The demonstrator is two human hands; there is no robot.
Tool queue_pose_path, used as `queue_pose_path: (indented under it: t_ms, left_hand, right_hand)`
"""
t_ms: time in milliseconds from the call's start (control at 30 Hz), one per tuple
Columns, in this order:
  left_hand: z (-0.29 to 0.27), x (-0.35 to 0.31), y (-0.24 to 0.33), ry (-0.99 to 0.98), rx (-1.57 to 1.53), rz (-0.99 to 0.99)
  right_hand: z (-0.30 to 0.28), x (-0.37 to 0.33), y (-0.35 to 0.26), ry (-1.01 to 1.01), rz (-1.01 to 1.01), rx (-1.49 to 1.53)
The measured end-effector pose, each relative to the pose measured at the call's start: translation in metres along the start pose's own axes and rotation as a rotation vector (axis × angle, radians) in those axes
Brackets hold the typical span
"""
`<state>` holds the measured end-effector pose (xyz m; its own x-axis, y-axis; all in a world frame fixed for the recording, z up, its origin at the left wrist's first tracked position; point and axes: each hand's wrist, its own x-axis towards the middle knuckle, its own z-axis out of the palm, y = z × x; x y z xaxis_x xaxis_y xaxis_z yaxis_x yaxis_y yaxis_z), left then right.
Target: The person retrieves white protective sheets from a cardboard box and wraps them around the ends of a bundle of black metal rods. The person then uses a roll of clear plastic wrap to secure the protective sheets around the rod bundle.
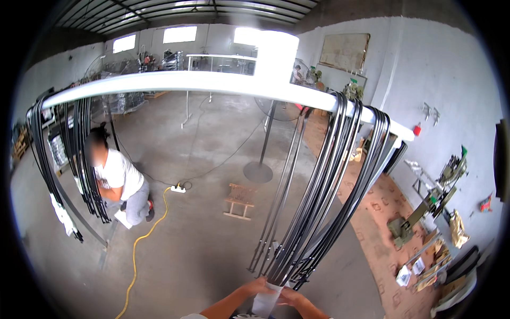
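Note:
A bundle of long black cables [319, 196] hangs over the right part of a white rail [212, 82], its lower ends close in front of me. White wrapping [265, 300], like a plastic sleeve or sheet, covers part of these ends. From the left, my left hand [257, 287] closes on the wrapping at its upper edge. My right hand [290, 296] grips it from the other side, its fingers partly hidden behind it. Several thinner black strands [279, 202] hang apart, left of the bundle.
More black cables [42, 154] hang at the rail's left end, one bunch with white wrapping [62, 215]. A person [125, 181] crouches beside them. A yellow cord [135, 255] runs to a power strip [178, 189]. A wooden stool [239, 202] and machines [419, 212] stand beyond.

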<state>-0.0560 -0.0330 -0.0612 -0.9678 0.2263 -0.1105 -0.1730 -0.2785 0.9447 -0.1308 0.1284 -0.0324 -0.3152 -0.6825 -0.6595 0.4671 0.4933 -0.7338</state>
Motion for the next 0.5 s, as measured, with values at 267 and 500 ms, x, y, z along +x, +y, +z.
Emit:
queue_pose_path:
  t_ms: [267,500]
  left_hand:
    - [0.000,0.003,-0.033,0.167,-0.022,0.091]
    - [0.020,0.004,-0.010,0.198,-0.031,0.116]
  right_hand:
    - [0.057,-0.155,-0.255,0.202,-0.944,-1.053]
    - [0.119,-0.127,-0.507,0.980,-1.775,-0.524]
